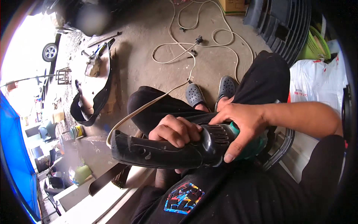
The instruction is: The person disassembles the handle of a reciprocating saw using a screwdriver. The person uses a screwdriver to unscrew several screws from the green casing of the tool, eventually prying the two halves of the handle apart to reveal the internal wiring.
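Observation:
A corded power tool [160, 151] lies across my lap, with a long black rear handle to the left and a teal body to the right. My left hand [175, 130] is closed over the top of the black handle. Around the vented collar, where black meets teal, my right hand [238, 125] grips with its thumb on the near side. From the handle's left end, a pale cord [149, 104] runs up and away to the floor. The tool's far right end is mostly hidden by my right hand and arm, so its working head cannot be made out.
Cord loops and a dark plug [199, 39] lie on the concrete ahead of my grey clogs [194, 95]. A black slatted panel [279, 30], green basket [315, 44] and white sack [317, 80] stand right. Left are a curved black-edged part [99, 97] and blue tarp [15, 149].

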Available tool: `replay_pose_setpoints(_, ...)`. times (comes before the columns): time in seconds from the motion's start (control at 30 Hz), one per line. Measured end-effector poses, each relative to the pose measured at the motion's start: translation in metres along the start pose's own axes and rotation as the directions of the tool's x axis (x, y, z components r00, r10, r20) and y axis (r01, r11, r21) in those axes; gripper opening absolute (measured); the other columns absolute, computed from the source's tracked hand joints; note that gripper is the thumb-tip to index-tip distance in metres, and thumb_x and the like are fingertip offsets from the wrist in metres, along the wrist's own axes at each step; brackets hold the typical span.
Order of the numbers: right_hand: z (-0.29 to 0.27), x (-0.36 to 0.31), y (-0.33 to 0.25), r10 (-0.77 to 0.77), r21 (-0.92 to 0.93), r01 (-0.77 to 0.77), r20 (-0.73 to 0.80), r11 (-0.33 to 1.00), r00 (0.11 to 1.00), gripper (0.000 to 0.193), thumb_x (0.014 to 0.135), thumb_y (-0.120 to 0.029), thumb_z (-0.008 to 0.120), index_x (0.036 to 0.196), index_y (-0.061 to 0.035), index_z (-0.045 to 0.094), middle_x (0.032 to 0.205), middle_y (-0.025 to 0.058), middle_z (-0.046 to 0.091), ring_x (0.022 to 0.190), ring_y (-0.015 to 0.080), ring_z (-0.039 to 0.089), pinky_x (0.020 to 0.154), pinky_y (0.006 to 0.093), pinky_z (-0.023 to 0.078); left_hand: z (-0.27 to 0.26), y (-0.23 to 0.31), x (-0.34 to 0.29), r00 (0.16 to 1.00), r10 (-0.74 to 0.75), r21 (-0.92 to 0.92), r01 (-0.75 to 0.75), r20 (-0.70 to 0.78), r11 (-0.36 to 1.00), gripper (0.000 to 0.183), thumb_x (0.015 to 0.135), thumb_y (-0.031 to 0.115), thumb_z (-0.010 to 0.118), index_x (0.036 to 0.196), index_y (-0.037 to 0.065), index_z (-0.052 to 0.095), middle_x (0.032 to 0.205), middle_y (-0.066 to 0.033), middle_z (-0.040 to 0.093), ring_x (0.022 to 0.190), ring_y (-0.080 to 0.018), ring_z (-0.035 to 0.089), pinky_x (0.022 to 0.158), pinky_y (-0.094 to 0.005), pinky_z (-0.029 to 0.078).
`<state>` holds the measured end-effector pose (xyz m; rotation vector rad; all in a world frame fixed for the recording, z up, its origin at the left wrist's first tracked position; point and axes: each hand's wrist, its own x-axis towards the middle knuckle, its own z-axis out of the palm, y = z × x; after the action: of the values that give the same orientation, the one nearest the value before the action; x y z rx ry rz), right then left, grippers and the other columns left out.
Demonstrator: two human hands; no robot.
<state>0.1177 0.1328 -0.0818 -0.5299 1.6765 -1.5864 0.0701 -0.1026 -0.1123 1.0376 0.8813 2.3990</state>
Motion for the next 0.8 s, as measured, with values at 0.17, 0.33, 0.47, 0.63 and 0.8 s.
replay_pose_setpoints(0.17,0.004,-0.004,0.004,-0.033,0.160,0.028,0.027,0.987,0.999,0.068,0.066,-0.044,0.087,0.108,0.0055,0.067,0.098,0.0142,0.073,0.090,0.0202,0.068,0.084,0.0305,0.051,-0.003,0.003,0.009,0.994,0.021,0.077,-0.029,0.105,0.997,0.043,0.072,0.028,0.089,0.095,0.004,0.063,0.092,-0.0099,0.061,0.080,-0.0249,0.064,0.070,-0.0407,0.054)
replay_pose_setpoints(0.33,0.009,-0.007,0.007,-0.111,0.093,0.113,-0.021,0.989,0.994,0.070,0.066,-0.048,0.086,0.110,0.0038,0.067,0.099,0.0157,0.072,0.093,0.0228,0.068,0.085,0.0329,0.052,-0.005,0.014,0.009,0.982,-0.053,0.082,0.038,0.180,0.996,0.013,0.086,0.015,0.074,0.090,0.004,0.068,0.089,-0.0110,0.067,0.074,-0.0232,0.064,0.066,-0.0390,0.051)
replay_pose_setpoints(0.47,0.009,-0.008,0.008,-0.084,0.133,0.084,-0.004,0.988,0.996,0.069,0.067,-0.049,0.085,0.108,0.0039,0.068,0.096,0.0160,0.072,0.091,0.0241,0.069,0.085,0.0337,0.052,-0.008,0.013,0.008,0.982,-0.058,0.112,0.038,0.181,0.993,0.013,0.085,0.016,0.074,0.093,0.006,0.070,0.091,-0.0092,0.068,0.074,-0.0215,0.062,0.066,-0.0377,0.049)
replay_pose_setpoints(0.63,0.005,-0.005,0.005,-0.026,0.110,0.019,0.059,0.994,0.998,0.069,0.066,-0.041,0.087,0.110,0.0063,0.065,0.100,0.0171,0.071,0.091,0.0258,0.070,0.083,0.0330,0.053,-0.006,-0.003,0.004,0.994,0.073,0.134,-0.084,0.087,0.987,0.013,0.084,0.019,0.076,0.090,0.010,0.069,0.087,-0.0062,0.066,0.076,-0.0200,0.060,0.066,-0.0356,0.047)
replay_pose_setpoints(0.8,0.006,-0.003,0.010,-0.093,0.082,0.098,-0.063,0.992,0.994,0.062,0.069,-0.048,0.084,0.099,0.0035,0.069,0.091,0.0153,0.073,0.084,0.0230,0.069,0.079,0.0337,0.053,-0.004,0.001,0.001,0.999,-0.027,0.135,0.029,-0.017,0.990,0.041,0.070,0.033,0.089,0.094,0.009,0.065,0.089,-0.0061,0.062,0.077,-0.0237,0.061,0.066,-0.0356,0.050)
